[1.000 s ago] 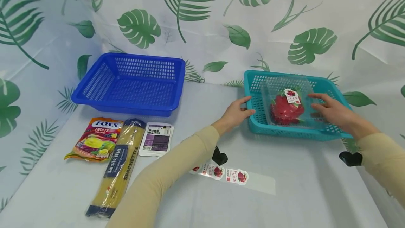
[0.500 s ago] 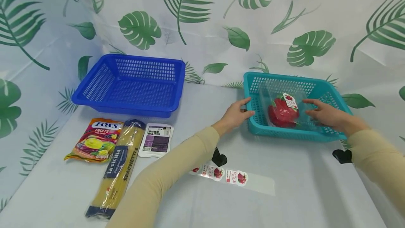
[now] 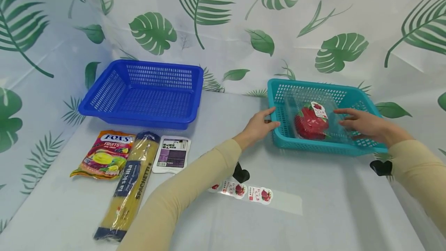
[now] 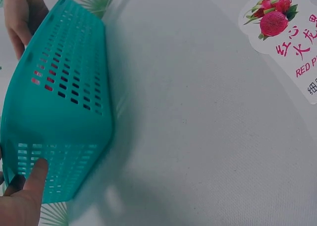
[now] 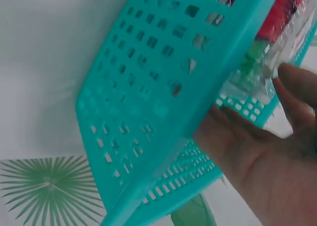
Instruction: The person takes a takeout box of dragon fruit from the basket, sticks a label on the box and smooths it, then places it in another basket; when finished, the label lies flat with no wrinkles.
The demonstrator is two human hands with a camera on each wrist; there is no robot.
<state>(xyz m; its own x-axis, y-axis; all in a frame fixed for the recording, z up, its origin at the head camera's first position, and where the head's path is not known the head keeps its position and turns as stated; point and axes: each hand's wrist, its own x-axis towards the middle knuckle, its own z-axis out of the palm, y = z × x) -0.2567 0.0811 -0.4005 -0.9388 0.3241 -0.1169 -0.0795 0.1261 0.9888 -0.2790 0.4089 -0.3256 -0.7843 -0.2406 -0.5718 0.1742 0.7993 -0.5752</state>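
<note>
A teal plastic basket [image 3: 317, 148] stands at the right of the table. Inside it lies a clear plastic box of red dragon fruit [image 3: 311, 124] with a dragon fruit sticker [image 3: 319, 109] on its lid. My left hand [image 3: 257, 128] holds the basket's left end at the rim; in the left wrist view its thumb [image 4: 37, 179] rests on the outer wall. My right hand [image 3: 366, 126] is over the basket's right part, fingers spread beside the box. In the right wrist view this hand [image 5: 262, 151] reaches inside the rim; whether a fingertip touches the box cannot be told.
A blue basket [image 3: 139, 121] stands at the back left. In front of it lie a Fox's candy bag [image 3: 104, 154], a spaghetti pack [image 3: 129, 189] and a white packet with a purple label [image 3: 172, 154]. A sticker strip [image 3: 285, 202] lies near the left forearm.
The boxed dragon fruit has come down into the teal basket and shifted slightly left. My right hand has moved a little left, its fingers now spread beside the box. The left hand stays put.
</note>
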